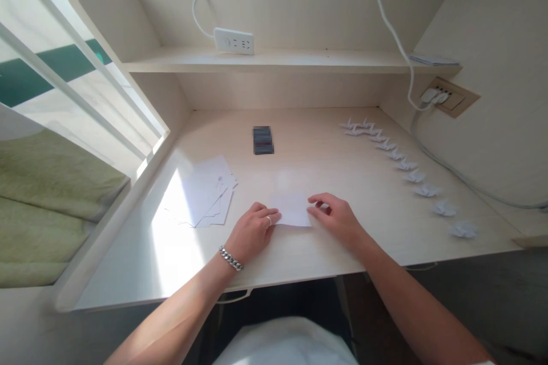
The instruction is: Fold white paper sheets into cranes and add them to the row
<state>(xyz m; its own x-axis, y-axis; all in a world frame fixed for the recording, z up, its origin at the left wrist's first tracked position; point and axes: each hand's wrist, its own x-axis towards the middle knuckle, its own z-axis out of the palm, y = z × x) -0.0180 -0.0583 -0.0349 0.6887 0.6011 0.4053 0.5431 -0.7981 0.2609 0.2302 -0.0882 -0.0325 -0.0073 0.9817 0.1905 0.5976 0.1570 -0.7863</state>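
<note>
A small white sheet of paper (291, 210) lies on the desk in front of me. My left hand (254, 230), with a ring and a chain bracelet, has its fingers curled together on the sheet's left edge. At the opposite edge is my right hand (336, 218), its thumb and index finger apart with a gap between them, the fingertips at the paper. Left of my hands, a loose pile of white paper sheets (209, 191) is spread partly in sunlight. Along the right side runs a curved row of several folded paper cranes (426, 190).
A dark, pixelated rectangular object (262, 140) lies behind the sheet. The raised shelf (291, 60) carries a white power strip (234, 41). A white cable (391, 28) hangs down to the wall socket (451, 97) at right. Ladder-like white rails (77, 40) stand at left.
</note>
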